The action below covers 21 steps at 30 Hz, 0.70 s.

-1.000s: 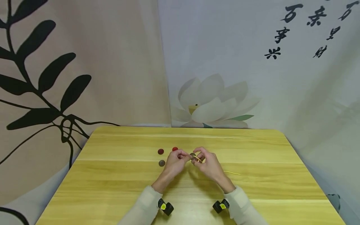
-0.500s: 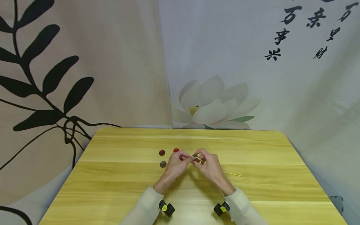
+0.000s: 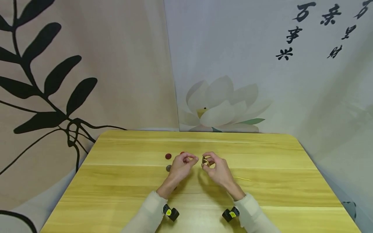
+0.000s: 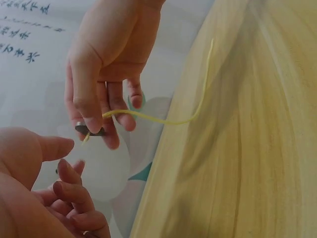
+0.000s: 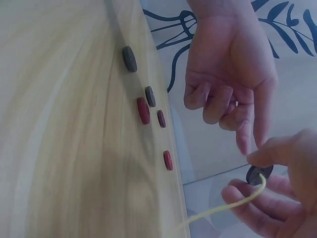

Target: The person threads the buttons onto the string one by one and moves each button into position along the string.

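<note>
My right hand (image 3: pixel 218 168) pinches a dark round button (image 5: pixel 259 174) between thumb and fingers, above the table. A yellow cord (image 4: pixel 173 121) passes through the button, with a short end poking out in the left wrist view; its long part trails down to the table. My left hand (image 3: pixel 182 166) is just left of the button and apart from it. Its thumb and index finger are extended with nothing visible between them, and its other fingers are loosely bent. In the left wrist view a small gap separates the left thumb (image 4: pixel 59 148) from the button.
Several buttons lie on the wooden table (image 3: pixel 116 200) left of and beneath my left hand: a dark red button (image 3: pixel 168 156), a red button (image 5: pixel 168 160), a grey-brown button (image 5: pixel 130 59) and others. The table's far edge meets a printed curtain (image 3: pixel 131 64).
My left hand has drawn away from the button and cord, leaving a gap. The button in my right hand has turned more edge-on to the head view.
</note>
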Each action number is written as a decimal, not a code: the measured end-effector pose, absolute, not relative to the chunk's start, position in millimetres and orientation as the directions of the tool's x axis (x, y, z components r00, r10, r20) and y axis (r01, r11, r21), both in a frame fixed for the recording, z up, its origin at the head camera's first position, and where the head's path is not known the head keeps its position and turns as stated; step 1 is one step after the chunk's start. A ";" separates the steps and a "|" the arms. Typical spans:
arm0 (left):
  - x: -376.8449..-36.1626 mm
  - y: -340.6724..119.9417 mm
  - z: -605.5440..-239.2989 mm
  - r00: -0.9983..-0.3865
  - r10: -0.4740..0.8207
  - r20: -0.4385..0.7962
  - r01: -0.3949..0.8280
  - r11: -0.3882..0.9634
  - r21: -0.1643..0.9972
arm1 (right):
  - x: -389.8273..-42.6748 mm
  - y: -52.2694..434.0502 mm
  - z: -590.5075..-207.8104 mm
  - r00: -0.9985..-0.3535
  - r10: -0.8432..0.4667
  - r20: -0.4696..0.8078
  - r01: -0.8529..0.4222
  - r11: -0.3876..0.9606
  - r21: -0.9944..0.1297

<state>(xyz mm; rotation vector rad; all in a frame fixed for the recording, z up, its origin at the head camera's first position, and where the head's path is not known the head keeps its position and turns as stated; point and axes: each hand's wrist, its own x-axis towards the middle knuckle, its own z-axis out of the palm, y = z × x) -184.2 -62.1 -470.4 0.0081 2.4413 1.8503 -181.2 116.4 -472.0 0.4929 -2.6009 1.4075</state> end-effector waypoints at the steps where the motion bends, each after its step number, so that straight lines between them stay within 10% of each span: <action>1: -184.1 -62.2 -470.8 -0.997 0.054 -0.062 -0.045 0.272 0.961 | -180.9 116.3 -471.7 -0.937 -0.221 0.270 -0.347 0.498 -0.795; 21: -183.5 -61.7 -474.9 -0.994 0.090 -0.056 -0.032 0.254 0.967 | -181.2 117.3 -475.2 -0.948 -0.270 0.169 -0.269 0.394 -0.879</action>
